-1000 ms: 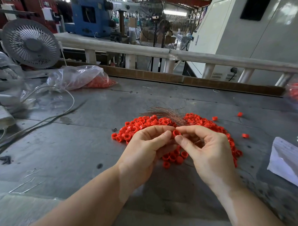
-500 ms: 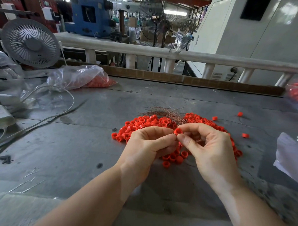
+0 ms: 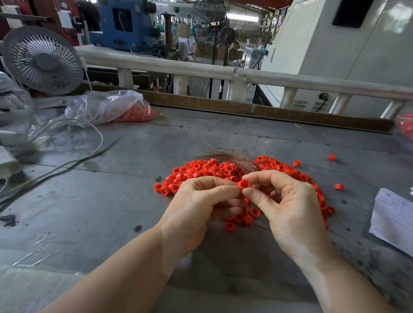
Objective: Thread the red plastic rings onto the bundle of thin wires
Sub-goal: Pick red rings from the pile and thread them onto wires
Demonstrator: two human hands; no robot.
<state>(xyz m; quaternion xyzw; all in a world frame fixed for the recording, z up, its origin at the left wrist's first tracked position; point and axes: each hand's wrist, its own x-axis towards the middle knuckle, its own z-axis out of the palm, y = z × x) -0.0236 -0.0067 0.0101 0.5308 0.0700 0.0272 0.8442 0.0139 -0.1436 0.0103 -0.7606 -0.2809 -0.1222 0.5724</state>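
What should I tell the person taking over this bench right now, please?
Left hand: fingers curled, thumb and forefinger meeting the right hand at the red ring; what else it holds is hidden.
Right hand: pinches that ring.
Wire bundle: fans out beyond the hands, over the pile of loose rings on the table.
Done: no threaded rings can be seen.
Left: seat this ring, then work through the pile.
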